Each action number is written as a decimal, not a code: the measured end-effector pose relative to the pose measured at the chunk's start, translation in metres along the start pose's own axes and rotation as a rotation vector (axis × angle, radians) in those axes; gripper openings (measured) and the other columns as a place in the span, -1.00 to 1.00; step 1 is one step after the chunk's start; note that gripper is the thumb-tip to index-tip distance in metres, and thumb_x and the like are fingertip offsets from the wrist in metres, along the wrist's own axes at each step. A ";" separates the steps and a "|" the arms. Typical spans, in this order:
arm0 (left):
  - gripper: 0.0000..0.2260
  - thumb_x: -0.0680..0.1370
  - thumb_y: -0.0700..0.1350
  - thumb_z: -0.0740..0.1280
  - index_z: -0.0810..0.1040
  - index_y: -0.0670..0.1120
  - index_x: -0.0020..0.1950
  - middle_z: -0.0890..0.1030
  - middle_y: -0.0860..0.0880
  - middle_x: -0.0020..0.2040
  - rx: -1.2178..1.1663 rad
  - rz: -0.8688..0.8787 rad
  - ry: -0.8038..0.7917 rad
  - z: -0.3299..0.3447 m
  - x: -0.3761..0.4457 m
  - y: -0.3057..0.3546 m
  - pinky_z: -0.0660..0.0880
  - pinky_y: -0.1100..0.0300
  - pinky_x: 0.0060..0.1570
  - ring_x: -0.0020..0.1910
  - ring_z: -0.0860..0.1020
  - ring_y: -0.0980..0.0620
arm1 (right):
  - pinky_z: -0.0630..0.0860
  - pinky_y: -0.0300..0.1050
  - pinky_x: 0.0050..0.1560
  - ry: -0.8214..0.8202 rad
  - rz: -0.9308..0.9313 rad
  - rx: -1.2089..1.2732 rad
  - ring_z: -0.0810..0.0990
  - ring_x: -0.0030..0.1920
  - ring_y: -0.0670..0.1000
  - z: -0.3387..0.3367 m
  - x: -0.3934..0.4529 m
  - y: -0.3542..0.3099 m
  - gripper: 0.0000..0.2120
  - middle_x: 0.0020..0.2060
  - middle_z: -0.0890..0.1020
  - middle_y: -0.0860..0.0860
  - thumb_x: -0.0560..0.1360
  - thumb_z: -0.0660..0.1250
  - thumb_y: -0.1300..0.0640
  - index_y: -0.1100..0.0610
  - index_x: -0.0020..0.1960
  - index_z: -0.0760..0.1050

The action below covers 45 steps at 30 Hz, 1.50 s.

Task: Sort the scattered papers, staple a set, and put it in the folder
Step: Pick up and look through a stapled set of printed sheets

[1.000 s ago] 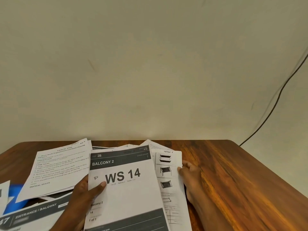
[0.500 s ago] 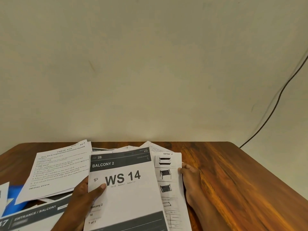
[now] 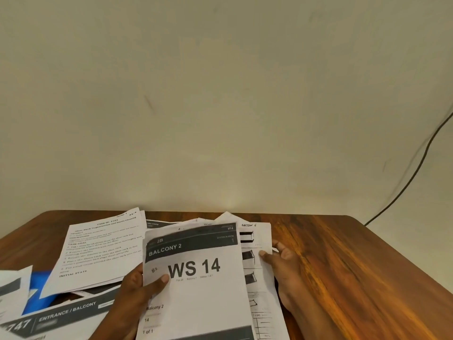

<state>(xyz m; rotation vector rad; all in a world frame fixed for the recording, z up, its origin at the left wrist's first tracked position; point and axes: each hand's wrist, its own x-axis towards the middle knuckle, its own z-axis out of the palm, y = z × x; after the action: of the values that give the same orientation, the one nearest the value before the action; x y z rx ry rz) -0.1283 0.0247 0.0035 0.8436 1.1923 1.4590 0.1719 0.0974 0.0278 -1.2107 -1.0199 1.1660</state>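
Note:
A bundle of papers with a "WS 14 / Balcony 2" sheet [image 3: 198, 290] on top is held over the wooden table [image 3: 355, 278]. My left hand [image 3: 133, 298] grips its left edge, thumb pressed on the top sheet. My right hand [image 3: 282, 271] pinches the right edge, at a sheet with furniture drawings [image 3: 257, 244]. A text page [image 3: 103, 251] lies to the left, with an "Entrance / Balcony" sheet [image 3: 66, 315] in front of it. A blue folder [image 3: 40, 288] shows between them, mostly covered.
The table's far edge meets a plain wall. A black cable [image 3: 414, 173] runs down the wall at the right. Bare wood stretches to the right of my right hand. More paper corners [image 3: 12, 290] sit at the far left.
The bundle has tilted slightly, its top edge lifted a little. My right thumb has come over the right edge of the drawings sheet. The left hand's grip is unchanged.

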 end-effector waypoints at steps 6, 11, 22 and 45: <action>-0.71 0.48 -0.40 0.48 0.62 -0.22 0.18 0.75 -0.25 0.03 0.042 0.034 0.002 -0.002 0.005 -0.003 0.61 -0.27 0.11 -0.02 0.72 -0.33 | 0.70 0.21 0.02 -0.049 -0.031 0.060 0.77 -0.06 0.24 0.005 -0.006 -0.005 -0.83 -0.04 0.78 0.15 0.64 0.35 0.21 0.14 0.19 0.65; -0.76 0.49 -0.49 0.41 0.64 -0.27 0.10 0.75 -0.25 -0.07 0.060 0.083 -0.015 0.001 0.003 -0.001 0.67 0.17 -0.28 -0.16 0.76 -0.12 | 0.69 0.23 0.03 -0.049 -0.060 0.092 0.76 -0.06 0.24 0.013 -0.007 -0.007 -0.83 -0.02 0.78 0.17 0.63 0.35 0.18 0.14 0.18 0.65; -0.76 0.45 -0.45 0.49 0.69 -0.25 0.08 0.76 -0.24 -0.01 0.136 0.129 -0.072 -0.002 0.004 -0.005 0.59 -0.14 0.16 0.10 0.70 -0.31 | 0.59 0.40 0.22 -0.126 -0.067 0.058 0.72 0.10 0.29 0.034 -0.016 -0.011 -0.76 0.09 0.76 0.11 0.68 0.26 0.12 0.09 0.16 0.70; -0.71 0.39 -0.41 0.50 0.42 -0.21 -0.36 0.45 0.04 -0.61 0.060 0.146 -0.050 0.017 -0.027 0.016 0.40 0.38 -0.58 -0.66 0.44 0.16 | 0.56 0.10 0.32 -0.145 -0.071 0.047 0.66 0.20 0.08 0.036 -0.073 -0.027 -0.40 0.21 0.69 0.02 0.43 0.36 -0.40 -0.04 0.30 0.59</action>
<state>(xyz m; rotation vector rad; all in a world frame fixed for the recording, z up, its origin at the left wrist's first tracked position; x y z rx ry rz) -0.1112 0.0029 0.0258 1.0202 1.1619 1.5160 0.1286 0.0303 0.0605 -1.0570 -1.1282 1.2288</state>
